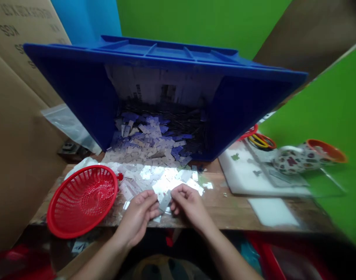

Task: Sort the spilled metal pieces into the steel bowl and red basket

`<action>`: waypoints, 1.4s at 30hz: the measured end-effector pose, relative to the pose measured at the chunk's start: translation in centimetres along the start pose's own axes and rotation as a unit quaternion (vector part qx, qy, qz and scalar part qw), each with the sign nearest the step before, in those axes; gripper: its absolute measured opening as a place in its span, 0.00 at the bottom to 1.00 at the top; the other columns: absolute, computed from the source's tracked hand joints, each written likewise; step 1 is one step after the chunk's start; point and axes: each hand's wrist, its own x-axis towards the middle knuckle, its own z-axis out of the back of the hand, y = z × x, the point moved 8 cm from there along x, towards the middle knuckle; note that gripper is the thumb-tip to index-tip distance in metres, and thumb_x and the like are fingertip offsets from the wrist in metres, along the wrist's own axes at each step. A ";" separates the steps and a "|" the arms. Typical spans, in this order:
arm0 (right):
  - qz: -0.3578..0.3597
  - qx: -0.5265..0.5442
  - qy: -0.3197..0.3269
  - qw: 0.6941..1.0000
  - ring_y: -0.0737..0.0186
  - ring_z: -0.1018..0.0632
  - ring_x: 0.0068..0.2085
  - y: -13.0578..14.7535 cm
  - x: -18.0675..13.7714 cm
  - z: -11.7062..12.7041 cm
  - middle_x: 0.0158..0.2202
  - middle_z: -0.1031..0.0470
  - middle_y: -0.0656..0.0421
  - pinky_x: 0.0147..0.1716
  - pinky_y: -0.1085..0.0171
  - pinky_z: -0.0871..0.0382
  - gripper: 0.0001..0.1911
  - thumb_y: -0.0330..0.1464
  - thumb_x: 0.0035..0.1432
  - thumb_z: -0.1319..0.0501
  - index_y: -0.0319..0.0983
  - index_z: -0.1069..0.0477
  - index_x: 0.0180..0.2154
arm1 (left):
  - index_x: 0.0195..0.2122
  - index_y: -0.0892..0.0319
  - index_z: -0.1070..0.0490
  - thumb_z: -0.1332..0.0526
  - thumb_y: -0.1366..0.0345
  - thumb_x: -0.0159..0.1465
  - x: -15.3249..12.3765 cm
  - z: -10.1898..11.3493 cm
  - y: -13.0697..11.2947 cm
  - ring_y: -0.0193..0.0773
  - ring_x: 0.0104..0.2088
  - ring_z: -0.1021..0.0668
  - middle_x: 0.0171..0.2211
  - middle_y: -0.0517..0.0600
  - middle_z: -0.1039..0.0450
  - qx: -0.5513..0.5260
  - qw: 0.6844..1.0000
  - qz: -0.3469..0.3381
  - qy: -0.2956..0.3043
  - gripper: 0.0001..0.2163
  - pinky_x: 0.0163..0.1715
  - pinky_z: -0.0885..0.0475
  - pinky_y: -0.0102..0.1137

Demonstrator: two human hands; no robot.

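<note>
A small flat grey metal plate (165, 201) with tiny holes is tilted between my hands, just above the table's front edge. My left hand (139, 213) pinches its lower left side, fingers curled. On the other side, my right hand (188, 203) has thumb and fingertips closed on its edge. Beyond my hands lies a heap of similar thin metal plates (148, 149), spilling from a blue plastic crate (166, 58) that lies on its side. Several plates under the lamp glare look bright white.
A red plastic basket (82, 198) stands left on the wooden table (215, 214). To the right are a white foam slab (239, 179), a smaller white piece (272, 212) and a patterned cup (300, 157) lying sideways. Cardboard (17, 136) rises at the left.
</note>
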 end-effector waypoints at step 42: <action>0.451 -0.449 -0.219 0.740 0.50 0.27 0.43 12.7 -1.5 -2.5 0.43 0.28 0.48 0.39 0.54 0.31 0.17 0.36 0.60 0.43 0.39 0.33 0.50 | 0.31 0.58 0.32 0.38 0.65 0.53 -1.5 16.2 -15.3 0.49 0.40 0.32 0.35 0.53 0.34 0.597 0.741 -0.255 -0.175 0.06 0.44 0.38 0.43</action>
